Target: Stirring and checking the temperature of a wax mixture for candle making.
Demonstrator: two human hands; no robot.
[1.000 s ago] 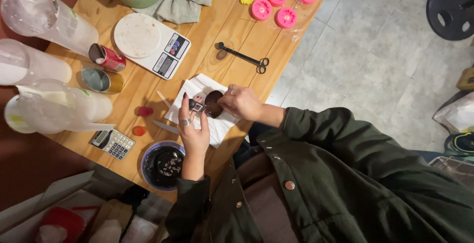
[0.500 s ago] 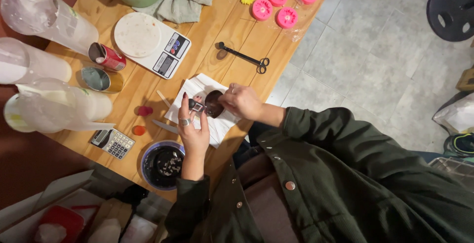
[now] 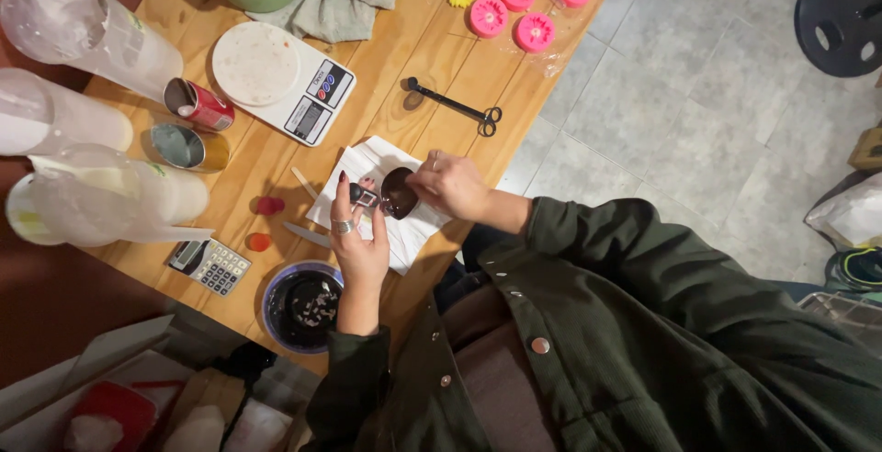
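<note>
- The left hand (image 3: 360,236) pinches a small dark clip-like piece (image 3: 362,196) over the white paper napkin (image 3: 397,231) on the wooden worktop (image 3: 413,57).
- The right hand (image 3: 450,186) grips a dark rounded spoon-like scoop (image 3: 398,193), touching that piece from its right.
- Both hands meet there; the dark round bowl (image 3: 301,307) sits nearer, just left of the left wrist.

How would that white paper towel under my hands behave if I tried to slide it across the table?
The white paper towel looks thin and creased, so it would probably crumple rather than slide flat. It seems very light, but the left hand and right hand work right above it, which may pin it. It lies on the bare wooden table, which likely adds drag.
</note>
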